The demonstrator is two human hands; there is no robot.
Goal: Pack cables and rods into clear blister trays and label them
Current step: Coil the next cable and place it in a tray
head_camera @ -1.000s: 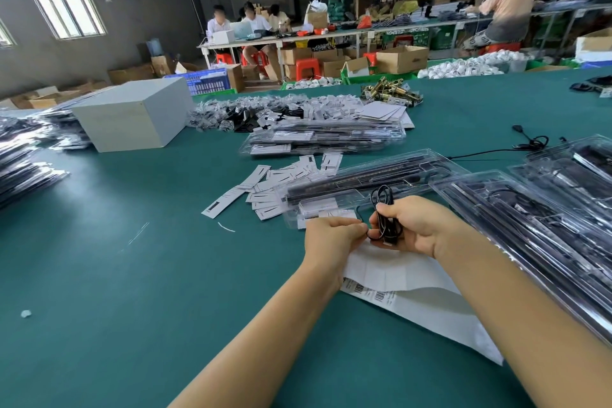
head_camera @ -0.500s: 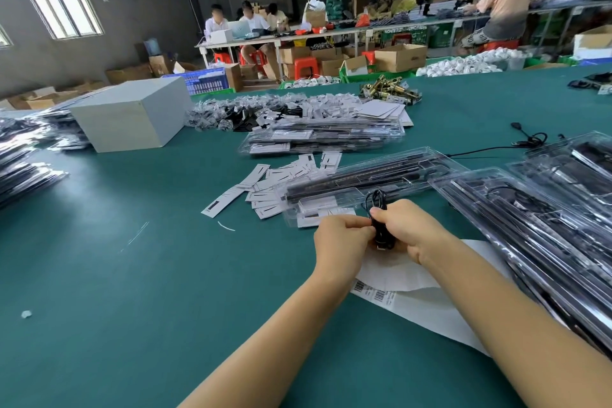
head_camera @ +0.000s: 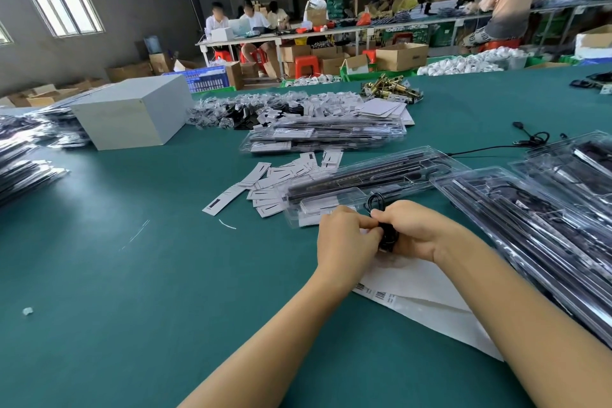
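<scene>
On the green desk [head_camera: 99, 275], near edge, centre: one coiled black cable [head_camera: 384, 235], held between both hands just in front of an open clear blister tray [head_camera: 364, 182]. Left hand [head_camera: 346, 237]: fingers curled, pinching the bundle from its side. Right hand [head_camera: 417, 228]: fingers curled round the bundle, one loop standing up above the knuckles.

Change from a second ago: the hands have drawn closer together and lower over the white paper sheet [head_camera: 424, 288]; less of the loop shows, so the coil seems tighter. Judged meaning: the cable is being bundled small enough for its pocket and is not yet in the tray.

Tray contents: long dark rods [head_camera: 351, 175] already seated.

Adjacent stock: loose white labels [head_camera: 275, 182] left of the tray; stacked filled trays [head_camera: 546, 225] to the right; a further packed pile [head_camera: 324, 136] behind; grey box [head_camera: 132, 116] far left.
</scene>
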